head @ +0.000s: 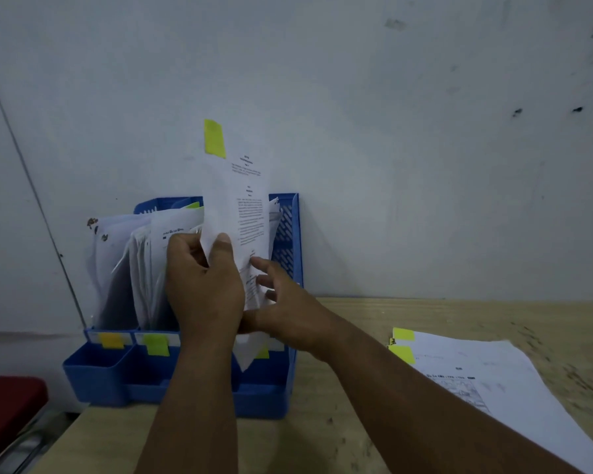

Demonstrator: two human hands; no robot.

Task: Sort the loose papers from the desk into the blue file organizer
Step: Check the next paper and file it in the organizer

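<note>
Far left, a red seat (9, 405) sits off the desk (322, 439) edge. The blue file organizer (185, 384) stands at the desk's back left against the wall (391, 131), three front slots tagged with sticky labels; the left and middle slots already hold upright papers (124, 261).

Your left hand (204, 285) pinches the sheet (247, 213), thumb on its face, fingers curled behind, roughly in front of the middle divider. The sheet stands nearly vertical, long axis up-down with a slight lean left, yellow tab (214, 138) on its top corner well above the organizer's rim. Its bottom corner hangs in front of the right slot's lip, apparently not yet seated inside, though I can't tell for sure.

Your right hand (281, 302) is just beside it, fingers spread loosely, tips touching the sheet's lower right face, steering rather than gripping.

Key relation: the slot lies straight below and slightly behind the sheet, so the next move likely needs a downward slide; the left hand carries, the right guides.

Far right, the remaining stack of loose papers (486, 378) with yellow tabs lies flat on the desk, nearer your right hand.
</note>
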